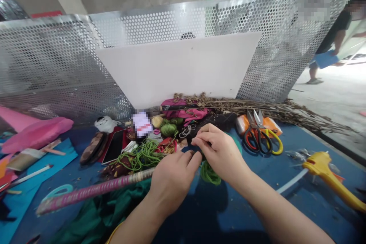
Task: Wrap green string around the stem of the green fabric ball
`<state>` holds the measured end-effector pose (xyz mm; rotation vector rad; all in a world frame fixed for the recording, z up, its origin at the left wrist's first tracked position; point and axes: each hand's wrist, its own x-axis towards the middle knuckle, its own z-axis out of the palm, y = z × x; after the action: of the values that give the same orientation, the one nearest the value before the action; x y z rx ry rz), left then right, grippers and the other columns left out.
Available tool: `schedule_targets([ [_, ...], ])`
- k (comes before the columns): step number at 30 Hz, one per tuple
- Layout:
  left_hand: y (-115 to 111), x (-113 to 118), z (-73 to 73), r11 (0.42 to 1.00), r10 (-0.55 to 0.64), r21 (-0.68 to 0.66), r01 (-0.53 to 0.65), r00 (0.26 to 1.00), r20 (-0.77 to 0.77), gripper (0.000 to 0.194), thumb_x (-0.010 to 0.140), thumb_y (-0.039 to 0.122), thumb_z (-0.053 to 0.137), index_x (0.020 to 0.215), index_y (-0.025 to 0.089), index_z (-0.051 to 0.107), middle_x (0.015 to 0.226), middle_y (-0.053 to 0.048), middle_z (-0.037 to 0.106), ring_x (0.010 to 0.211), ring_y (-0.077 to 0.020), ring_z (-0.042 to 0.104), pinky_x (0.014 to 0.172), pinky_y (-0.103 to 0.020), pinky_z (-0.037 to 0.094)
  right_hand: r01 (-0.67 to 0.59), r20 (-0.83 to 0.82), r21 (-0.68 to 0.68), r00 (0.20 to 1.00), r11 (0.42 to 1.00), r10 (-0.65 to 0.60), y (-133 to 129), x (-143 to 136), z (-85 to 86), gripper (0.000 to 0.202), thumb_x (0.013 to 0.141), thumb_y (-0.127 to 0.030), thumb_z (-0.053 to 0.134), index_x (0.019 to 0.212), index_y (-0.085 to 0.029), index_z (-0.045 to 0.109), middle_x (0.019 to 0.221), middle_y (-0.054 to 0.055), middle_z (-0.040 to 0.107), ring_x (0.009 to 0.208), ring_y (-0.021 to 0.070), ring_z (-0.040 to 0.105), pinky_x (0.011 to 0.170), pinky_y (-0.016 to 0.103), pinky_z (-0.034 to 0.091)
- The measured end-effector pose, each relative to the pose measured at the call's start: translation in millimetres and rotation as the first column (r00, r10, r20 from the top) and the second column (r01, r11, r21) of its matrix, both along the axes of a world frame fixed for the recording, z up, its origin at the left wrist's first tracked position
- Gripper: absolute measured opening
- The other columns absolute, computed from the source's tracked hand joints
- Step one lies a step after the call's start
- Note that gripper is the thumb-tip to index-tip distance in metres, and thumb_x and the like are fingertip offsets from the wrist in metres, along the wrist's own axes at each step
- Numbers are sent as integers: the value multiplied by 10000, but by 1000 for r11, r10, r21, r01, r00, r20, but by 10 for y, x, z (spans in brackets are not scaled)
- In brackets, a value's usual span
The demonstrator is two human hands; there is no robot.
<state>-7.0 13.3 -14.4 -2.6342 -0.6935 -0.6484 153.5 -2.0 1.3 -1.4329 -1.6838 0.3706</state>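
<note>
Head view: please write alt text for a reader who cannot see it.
Two bare hands, left hand and right hand, pinch a small dark piece together above green cord on a blue table. Scissors, a yellow glue gun, a pink rod and dry twigs lie around, before a perforated metal panel.

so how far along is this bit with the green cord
Done: nothing finished shows; loose green cord lies in a tangle on the blue table. In hand: the left hand and right hand pinch something small and dark together above a green cord bundle. Left: scissors, the yellow glue gun and dried stems lie untouched.
</note>
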Motion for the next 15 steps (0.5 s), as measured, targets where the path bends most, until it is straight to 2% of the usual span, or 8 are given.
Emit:
schedule_targets([
  [8,16,-12,-15,1000,-12,-7,12,999,39,268,944,105,332,883,149,589,772,-70,675,674,-214,640,585,-338,528,-8,30,-2,1000,1000,8,14,-21,-11,273,912,-189,542,665,-193,658,853,38,631,651,136,594,596,274,447],
  [11,34,-46,-21,1000,-3,-11,4,999,40,272,930,91,339,902,141,605,798,-81,699,683,-219,654,584,-342,536,-93,-10,-36,996,995,93,3,-3,29,241,897,-143,552,690,-188,667,848,35,625,695,139,606,635,272,466],
  [15,89,-128,12,1000,14,-27,-12,997,71,261,891,68,402,1007,138,626,930,-99,740,768,-219,689,669,-336,550,-224,-52,-80,974,971,220,-44,115,127,169,841,-73,605,742,-195,667,849,14,622,766,141,619,695,264,479],
])
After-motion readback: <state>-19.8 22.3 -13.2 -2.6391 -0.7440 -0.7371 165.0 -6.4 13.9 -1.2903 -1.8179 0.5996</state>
